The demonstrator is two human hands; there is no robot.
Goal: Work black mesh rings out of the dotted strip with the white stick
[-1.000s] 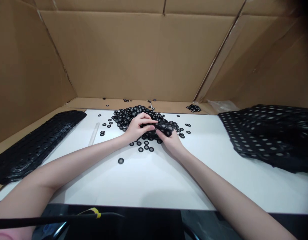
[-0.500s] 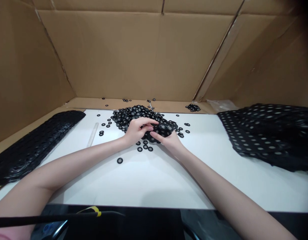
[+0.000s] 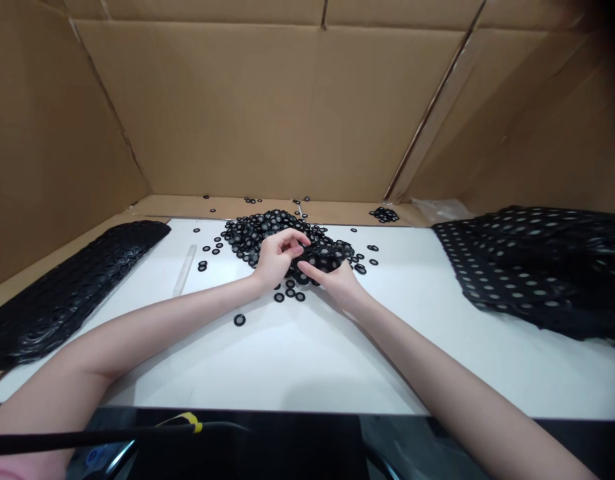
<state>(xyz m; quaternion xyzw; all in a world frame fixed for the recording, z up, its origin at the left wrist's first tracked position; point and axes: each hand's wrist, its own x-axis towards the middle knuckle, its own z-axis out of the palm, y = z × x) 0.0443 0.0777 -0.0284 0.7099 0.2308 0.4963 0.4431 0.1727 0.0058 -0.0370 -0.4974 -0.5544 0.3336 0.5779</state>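
A large heap of small black rings [image 3: 274, 223] with grey centres lies on the white tabletop [image 3: 267, 373]. My left hand [image 3: 280, 257] is over the front of the heap, its fingers curled and thumb close to the index finger. Whatever lies between those fingertips is too small to make out. My right hand [image 3: 337, 280] cups black rings at the heap's front right, thumb stretched toward my left hand. Its other fingers are hidden behind the dark rings. Several loose rings [image 3: 290, 293] lie just in front of the hands.
Left of the heap are a clear flat strip [image 3: 185, 270] and a shiny black bundle [image 3: 82, 287]. Black dotted sheeting [image 3: 532, 267] covers the right side. A smaller ring pile [image 3: 386, 215] and clear plastic [image 3: 442, 211] lie behind. Cardboard walls [image 3: 227, 113] surround the table.
My left hand has shifted slightly, its index finger lifting and curling back from above the rings near my right hand. My right hand stays nearly in place.
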